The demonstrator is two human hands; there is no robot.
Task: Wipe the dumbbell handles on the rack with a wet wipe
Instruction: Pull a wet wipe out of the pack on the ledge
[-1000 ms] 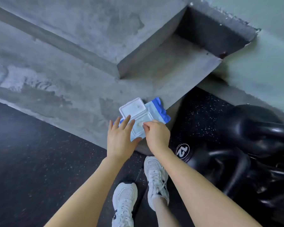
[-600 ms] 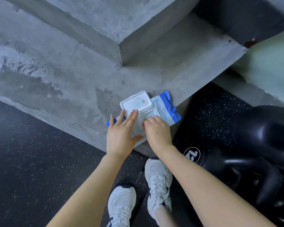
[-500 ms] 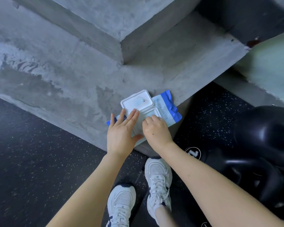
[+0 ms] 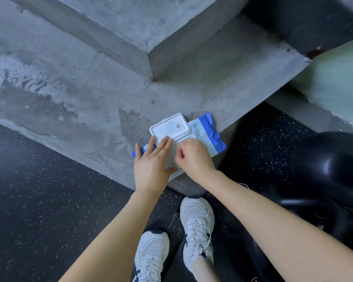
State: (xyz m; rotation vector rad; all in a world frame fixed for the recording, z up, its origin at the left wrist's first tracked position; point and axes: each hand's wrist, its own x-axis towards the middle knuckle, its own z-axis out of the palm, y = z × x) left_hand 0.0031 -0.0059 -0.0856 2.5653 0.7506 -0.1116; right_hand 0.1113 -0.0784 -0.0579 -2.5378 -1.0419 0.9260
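1. The wipe pack [image 4: 204,137] lies at the concrete ledge's [image 4: 90,98] front corner, lid [image 4: 169,127] flipped up.
2. My left hand [image 4: 151,165] presses it flat with straight fingers. My right hand [image 4: 194,157] curls into the opening, and I cannot tell whether it has a wipe.
3. Risk: a hard tug could drag out several wipes or pull the pack off the edge.

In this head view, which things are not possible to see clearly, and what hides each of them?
Print on the wet wipe pack: too small to read in the head view.
The pack's opening: covered by the right hand in the head view; whether it pinches a wipe is unclear.
The black weights: cut off by the right edge of the head view.
The dumbbell rack: outside the frame.
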